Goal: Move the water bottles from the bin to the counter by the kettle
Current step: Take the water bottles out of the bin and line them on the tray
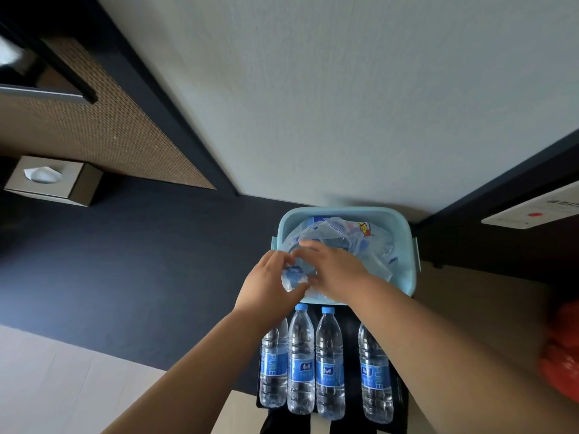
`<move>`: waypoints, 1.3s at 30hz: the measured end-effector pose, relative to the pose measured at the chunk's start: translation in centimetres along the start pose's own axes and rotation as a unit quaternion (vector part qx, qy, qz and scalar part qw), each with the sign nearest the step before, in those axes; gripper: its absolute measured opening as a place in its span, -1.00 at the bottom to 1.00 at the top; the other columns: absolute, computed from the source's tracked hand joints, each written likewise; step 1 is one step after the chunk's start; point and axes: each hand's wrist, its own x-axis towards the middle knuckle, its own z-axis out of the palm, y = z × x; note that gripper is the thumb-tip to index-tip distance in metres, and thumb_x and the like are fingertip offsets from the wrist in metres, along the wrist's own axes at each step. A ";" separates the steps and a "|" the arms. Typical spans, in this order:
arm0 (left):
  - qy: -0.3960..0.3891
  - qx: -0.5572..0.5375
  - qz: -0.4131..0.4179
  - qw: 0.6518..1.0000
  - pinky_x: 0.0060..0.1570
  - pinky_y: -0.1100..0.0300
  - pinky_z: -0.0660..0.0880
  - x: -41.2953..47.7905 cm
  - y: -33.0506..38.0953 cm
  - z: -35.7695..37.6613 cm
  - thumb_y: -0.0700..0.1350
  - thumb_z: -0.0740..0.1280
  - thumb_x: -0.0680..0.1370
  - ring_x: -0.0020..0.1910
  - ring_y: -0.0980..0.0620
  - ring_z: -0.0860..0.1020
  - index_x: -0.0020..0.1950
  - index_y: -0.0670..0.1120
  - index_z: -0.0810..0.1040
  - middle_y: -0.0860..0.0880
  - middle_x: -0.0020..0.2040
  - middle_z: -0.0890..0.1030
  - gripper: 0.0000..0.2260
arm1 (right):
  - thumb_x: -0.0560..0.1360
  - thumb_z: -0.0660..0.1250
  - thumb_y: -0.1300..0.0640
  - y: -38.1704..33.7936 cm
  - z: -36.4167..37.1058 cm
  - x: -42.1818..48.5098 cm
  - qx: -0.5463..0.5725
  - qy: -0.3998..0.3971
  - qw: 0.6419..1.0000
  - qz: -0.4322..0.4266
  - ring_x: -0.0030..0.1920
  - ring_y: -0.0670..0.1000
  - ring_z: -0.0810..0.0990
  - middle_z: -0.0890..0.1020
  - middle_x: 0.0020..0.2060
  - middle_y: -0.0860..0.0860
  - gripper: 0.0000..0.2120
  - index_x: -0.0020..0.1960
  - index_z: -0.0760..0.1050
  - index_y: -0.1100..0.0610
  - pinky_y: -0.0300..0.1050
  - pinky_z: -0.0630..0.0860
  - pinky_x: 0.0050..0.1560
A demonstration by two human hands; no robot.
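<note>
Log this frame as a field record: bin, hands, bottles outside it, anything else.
bin: light blue bin, holding crumpled plastic wrap
left hand: grips the wrap at the bin's near edge
right hand: grips the same wrap beside it
outside the bin: four water bottles in a row, caps toward the bin
elsewhere: tissue box at far left; blurred red object at right edge
kettle: not in view

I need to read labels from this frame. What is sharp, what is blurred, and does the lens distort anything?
Head view: the four water bottles are sharp, labels legible; the left hand and right hand, gripping clear plastic wrap over the bin, are slightly smeared; the red thing at the right edge is blurred; the wide lens slants the wall edges.
</note>
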 end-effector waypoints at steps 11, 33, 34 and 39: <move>0.012 -0.040 -0.052 0.998 0.08 0.14 0.60 0.2 -1.5 0.2 0.13 0.41 0.59 -0.03 0.15 0.62 0.27 0.07 0.58 0.18 0.05 0.59 -0.71 | 0.55 0.42 -0.04 0.4 -0.1 -0.2 0.068 0.112 0.991 0.003 0.14 0.12 0.66 0.55 0.37 -0.13 -0.54 0.42 0.46 -0.11 0.09 0.63 0.03; -0.143 0.207 -0.084 0.964 0.06 0.09 0.42 14.7 2.5 6.1 -0.04 0.21 0.60 0.05 -0.14 0.52 0.40 0.08 0.41 -0.02 -0.04 0.66 -0.65 | 0.62 0.35 -0.12 6.7 -0.3 -4.5 0.133 0.299 0.931 0.160 0.19 0.03 0.60 0.63 0.22 -0.09 -0.60 0.39 0.50 0.02 -0.05 0.55 0.04; -0.148 0.218 -0.064 0.963 0.05 0.10 0.39 14.9 2.0 6.4 -0.05 0.23 0.59 0.07 -0.15 0.52 0.41 0.06 0.38 -0.04 -0.03 0.66 -0.63 | 0.62 0.34 -0.12 7.0 -0.4 -4.3 0.140 0.303 0.929 0.161 0.18 0.03 0.61 0.63 0.21 -0.10 -0.61 0.39 0.50 0.01 -0.04 0.57 0.04; -0.137 0.258 0.028 0.956 0.20 0.08 0.30 15.0 1.0 7.0 0.00 0.31 0.59 0.17 -0.17 0.54 0.32 0.10 0.46 -0.04 0.04 0.69 -0.70 | 0.63 0.29 -0.15 8.2 -0.2 -3.6 0.141 0.294 0.933 0.155 0.21 0.04 0.60 0.62 0.24 -0.12 -0.60 0.41 0.47 -0.02 -0.04 0.56 0.04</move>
